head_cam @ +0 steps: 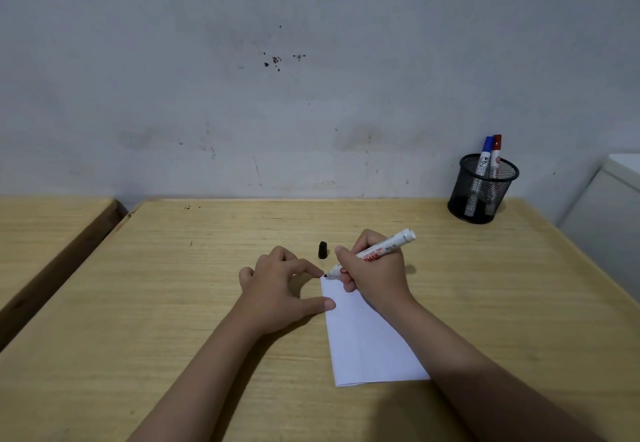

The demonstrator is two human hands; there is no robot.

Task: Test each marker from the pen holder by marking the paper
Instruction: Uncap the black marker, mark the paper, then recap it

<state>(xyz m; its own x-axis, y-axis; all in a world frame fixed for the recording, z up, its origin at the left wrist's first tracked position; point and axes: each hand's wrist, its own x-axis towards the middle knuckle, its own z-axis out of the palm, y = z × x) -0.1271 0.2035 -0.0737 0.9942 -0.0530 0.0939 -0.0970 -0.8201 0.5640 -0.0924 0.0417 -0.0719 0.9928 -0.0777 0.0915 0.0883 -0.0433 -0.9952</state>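
My right hand (375, 273) grips a white marker (388, 247) with a black tip, uncapped, its tip touching the far left corner of a folded white paper (367, 341). Spread fingers of my left hand (280, 289) press the paper's left edge; the index fingertip is close to the marker tip. The marker's black cap (322, 250) lies on the desk just beyond both hands. At the far right stands a black mesh pen holder (479, 196) with a blue-capped marker (485, 154) and a red-capped marker (496, 154) upright in it.
Everything rests on a light wooden desk (173, 303) set against a stained grey wall. A second wooden surface (45, 230) lies to the left across a gap. A white cabinet (609, 213) stands beside the desk's right edge.
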